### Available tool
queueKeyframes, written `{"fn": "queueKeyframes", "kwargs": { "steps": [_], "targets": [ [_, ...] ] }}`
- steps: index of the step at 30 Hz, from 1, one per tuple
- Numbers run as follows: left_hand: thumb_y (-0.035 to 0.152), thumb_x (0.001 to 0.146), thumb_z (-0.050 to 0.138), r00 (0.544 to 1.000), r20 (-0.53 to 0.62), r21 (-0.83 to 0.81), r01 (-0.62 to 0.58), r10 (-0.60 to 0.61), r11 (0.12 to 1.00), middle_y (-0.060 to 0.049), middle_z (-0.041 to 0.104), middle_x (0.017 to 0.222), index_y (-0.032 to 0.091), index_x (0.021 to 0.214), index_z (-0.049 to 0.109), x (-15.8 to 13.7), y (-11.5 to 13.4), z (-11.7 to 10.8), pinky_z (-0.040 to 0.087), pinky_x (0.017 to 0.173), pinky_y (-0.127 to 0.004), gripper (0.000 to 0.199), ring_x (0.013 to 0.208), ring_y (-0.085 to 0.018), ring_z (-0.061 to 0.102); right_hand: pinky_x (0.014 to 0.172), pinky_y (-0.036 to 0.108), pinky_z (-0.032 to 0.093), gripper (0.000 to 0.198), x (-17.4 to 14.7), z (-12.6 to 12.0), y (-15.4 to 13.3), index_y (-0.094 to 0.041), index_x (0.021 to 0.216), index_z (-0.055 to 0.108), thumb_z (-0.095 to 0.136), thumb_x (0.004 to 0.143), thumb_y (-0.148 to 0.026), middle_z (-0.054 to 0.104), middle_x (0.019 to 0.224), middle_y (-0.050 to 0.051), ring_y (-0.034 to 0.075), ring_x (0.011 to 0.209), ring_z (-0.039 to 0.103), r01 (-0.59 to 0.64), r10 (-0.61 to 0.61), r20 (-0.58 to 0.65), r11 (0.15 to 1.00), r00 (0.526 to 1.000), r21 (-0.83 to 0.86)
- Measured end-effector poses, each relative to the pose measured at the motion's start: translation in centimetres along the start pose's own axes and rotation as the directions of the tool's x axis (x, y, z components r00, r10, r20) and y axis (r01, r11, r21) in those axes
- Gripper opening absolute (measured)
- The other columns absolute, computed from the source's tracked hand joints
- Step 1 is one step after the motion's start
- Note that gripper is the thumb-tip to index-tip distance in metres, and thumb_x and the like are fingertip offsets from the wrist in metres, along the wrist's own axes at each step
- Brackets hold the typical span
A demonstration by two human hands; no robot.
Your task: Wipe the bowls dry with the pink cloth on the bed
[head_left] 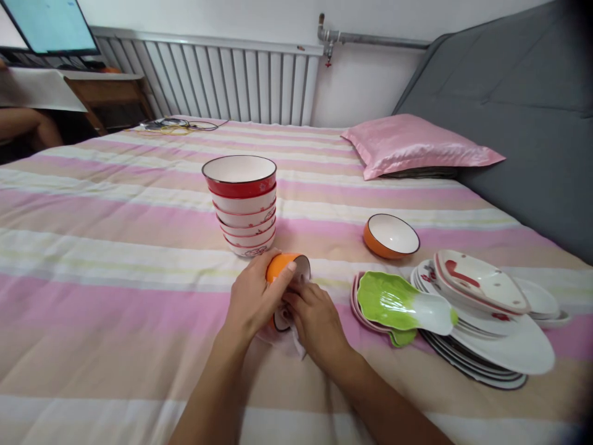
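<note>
My left hand (252, 293) grips an orange bowl (279, 264) with a white inside and dark rim, tipped on its side above the bedspread. Inside its mouth, the bunched fingers of my right hand (319, 318) press a thin whitish cloth (298, 347), whose end hangs below the bowl. Part of the bowl is hidden by both hands. Just beyond my left hand rises a stack of red-and-white bowls (248, 204), the top one with a red outside. Another orange bowl (382, 246) rests upright on the bed, farther off to the right.
Right of my hands lie a green cabbage-shaped dish (384, 300) and piled white plates (528, 349), with a squarish patterned dish (491, 284) on top. A pink pillow (412, 145) lies by the grey headboard (504, 93). Cables (185, 125) lie at the far edge. A person's leg (28, 125) shows at left.
</note>
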State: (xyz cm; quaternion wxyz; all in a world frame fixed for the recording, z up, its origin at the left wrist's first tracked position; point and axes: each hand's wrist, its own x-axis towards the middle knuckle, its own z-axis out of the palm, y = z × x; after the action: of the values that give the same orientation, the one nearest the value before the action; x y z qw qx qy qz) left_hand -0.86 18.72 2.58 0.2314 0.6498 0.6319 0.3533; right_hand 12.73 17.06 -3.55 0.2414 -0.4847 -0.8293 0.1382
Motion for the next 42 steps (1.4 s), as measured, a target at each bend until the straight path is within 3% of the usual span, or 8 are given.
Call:
{"fn": "queueKeyframes", "kwargs": {
  "steps": [4,7,11,14,18,25,35,42],
  "targets": [
    [0.053,0.09,0.033,1.0,0.026,-0.087,-0.005,0.007,0.996,-0.008,0.059,0.126,0.019,0.121,0.058,0.1,-0.7,-0.3,0.038,0.1,-0.037,0.053,0.117,-0.025,0.052,0.109,0.048,0.028,0.037,-0.9,0.2,-0.7,-0.019,0.127,0.053,0.043,0.092,-0.025,0.044,0.14,0.009,0.028,0.136,0.025,0.04,-0.04,0.013,0.999,0.999,0.013],
    [0.054,0.09,0.033,0.998,0.06,-0.127,0.019,-0.012,0.992,-0.008,0.056,0.13,0.018,0.126,0.054,0.0,-1.0,-0.7,0.036,0.102,-0.038,0.056,0.121,-0.025,0.049,0.11,0.051,0.025,0.04,-1.3,0.2,-0.8,-0.018,0.132,0.048,0.039,0.094,-0.028,0.038,0.145,0.01,0.028,0.139,0.02,0.047,-0.049,0.059,0.998,0.997,0.043],
    [0.051,0.086,0.043,0.992,0.124,-0.122,-0.003,0.018,0.993,-0.008,0.051,0.135,0.019,0.13,0.049,-0.2,-1.0,-1.4,0.036,0.103,-0.039,0.054,0.123,-0.024,0.047,0.108,0.048,0.029,0.038,-1.0,-0.4,-0.6,-0.018,0.128,0.05,0.04,0.091,-0.02,0.045,0.139,0.01,0.025,0.133,0.032,0.079,-0.09,0.083,0.988,0.993,0.13],
    [0.041,0.075,0.061,0.984,0.171,-0.07,-0.046,0.058,0.996,-0.008,0.048,0.137,0.018,0.132,0.044,-0.5,-1.0,-1.8,0.036,0.103,-0.039,0.064,0.124,-0.025,0.045,0.097,0.041,0.04,0.028,-0.5,-0.7,-0.7,-0.017,0.105,0.06,0.043,0.084,-0.01,0.06,0.115,0.009,0.022,0.111,0.05,0.081,-0.104,0.073,0.96,0.992,0.268],
    [0.023,0.062,0.065,0.98,0.18,-0.025,-0.085,0.088,0.996,-0.008,0.047,0.138,0.017,0.132,0.043,-0.6,-1.3,-1.9,0.037,0.104,-0.037,0.074,0.125,-0.024,0.044,0.078,0.029,0.043,0.019,-0.3,-0.3,-0.8,-0.018,0.08,0.055,0.041,0.079,-0.004,0.058,0.084,0.003,0.016,0.082,0.052,0.02,-0.083,0.107,0.873,0.991,0.488],
    [0.018,0.06,0.058,0.994,0.093,-0.021,-0.053,0.054,0.998,-0.008,0.056,0.13,0.017,0.125,0.053,-0.2,-1.2,-1.8,0.039,0.102,-0.035,0.065,0.119,-0.023,0.051,0.082,0.028,0.041,0.02,-0.6,-0.8,-1.4,-0.019,0.101,0.053,0.042,0.085,-0.013,0.055,0.095,0.002,0.016,0.089,0.051,-0.07,-0.125,0.209,0.679,0.97,0.73],
    [0.022,0.066,0.057,0.998,-0.046,-0.087,0.041,-0.045,0.995,-0.004,0.068,0.109,0.02,0.114,0.061,0.2,-1.8,-1.0,0.048,0.088,-0.033,0.048,0.097,-0.024,0.063,0.104,0.04,0.032,0.043,-0.8,-2.1,-1.2,-0.021,0.127,0.046,0.054,0.086,-0.032,0.047,0.136,0.008,0.023,0.121,0.044,0.182,-0.271,0.226,0.92,0.935,0.348],
    [0.028,0.072,0.055,0.987,0.077,-0.225,0.152,-0.137,0.963,-0.006,0.069,0.106,0.019,0.111,0.066,0.4,-2.3,-1.4,0.047,0.088,-0.036,0.042,0.098,-0.026,0.062,0.114,0.049,0.015,0.055,-1.1,-1.2,0.1,-0.026,0.136,0.041,0.055,0.084,-0.02,0.043,0.143,0.003,0.024,0.131,0.036,0.174,-0.178,0.198,0.984,0.964,0.038]
  ]
}}
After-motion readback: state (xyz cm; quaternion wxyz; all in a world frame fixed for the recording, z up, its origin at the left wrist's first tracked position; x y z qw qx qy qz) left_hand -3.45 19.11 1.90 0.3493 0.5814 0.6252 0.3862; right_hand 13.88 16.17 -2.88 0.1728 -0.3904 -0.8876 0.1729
